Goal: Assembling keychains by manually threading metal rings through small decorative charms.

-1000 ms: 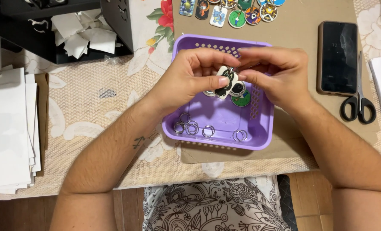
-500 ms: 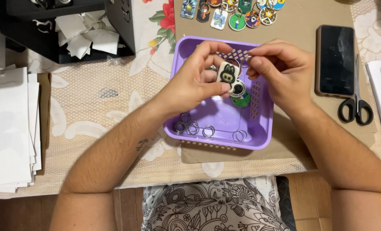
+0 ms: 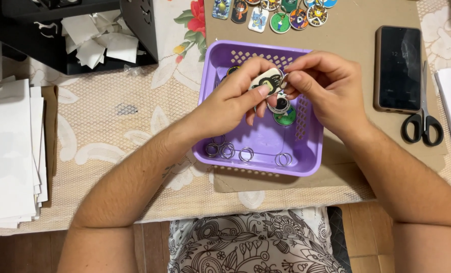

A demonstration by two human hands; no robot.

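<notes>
The basket (image 3: 311, 151) was glossy purple plastic with perforated walls. The rings (image 3: 245, 153) in it were shiny metal. The cloth (image 3: 124, 116) looked matt and lacy, the phone (image 3: 399, 68) glassy, the paper stack (image 3: 8, 151) matt.

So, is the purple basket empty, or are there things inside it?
Not empty. The purple basket holds several metal split rings along its near wall and a few round charms under the hands.

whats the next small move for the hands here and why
Probably keep working the metal ring onto the cream charm. The left hand pinches the charm over the purple basket, and the right hand fingertips meet its right end; spare rings lie below.
</notes>
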